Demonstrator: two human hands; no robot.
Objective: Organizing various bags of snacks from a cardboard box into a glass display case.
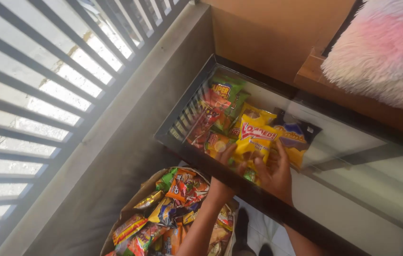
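Window bars (pixel 35 90) fill the left; a black-framed glass case (pixel 353 156) spans the right, snack packets (pixel 220 106) stacked far left inside. Near, a cardboard box (pixel 137 201) brims with packets. Both hands, left (pixel 227 166) and right (pixel 275 173), have their fingers closed round a yellow-red packet (pixel 254 137) inside the case.

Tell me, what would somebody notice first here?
Probably the yellow snack packet in the middle, held by the left hand and right hand inside a glass-topped display case. Below it, a cardboard box brims with colourful packets, and a fluffy pink-and-white rug fills the top right.
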